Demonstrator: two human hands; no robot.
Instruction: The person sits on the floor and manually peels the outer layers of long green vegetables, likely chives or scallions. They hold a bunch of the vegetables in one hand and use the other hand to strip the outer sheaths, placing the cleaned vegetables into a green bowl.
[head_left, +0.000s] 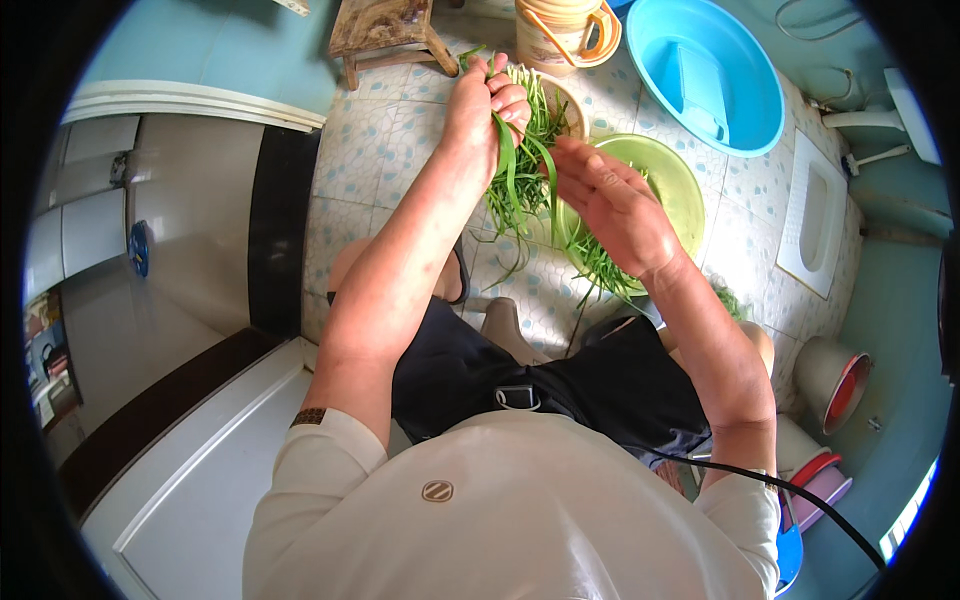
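Note:
My left hand (489, 105) is closed around a few long, flat green leaves, likely garlic chives (507, 161), whose ends hang down below the fist. Beneath it, a heap of the same greens (529, 180) fills a light-coloured basket (574, 109) and spills over its near side. My right hand (616, 202) is extended with the palm turned inward and nothing visibly gripped; its fingertips are beside the hanging leaves, and contact is unclear. Under that hand stands a yellow-green basin (686, 180), with more greens (600, 259) draped over its near rim.
A wooden stool (382, 30) and a peach-coloured thermos jug (559, 37) stand beyond the basket. At the far right are a large blue basin (757, 112) and a squat toilet (787, 255). A doorway sill (281, 225) borders the tiled floor (352, 157) at left.

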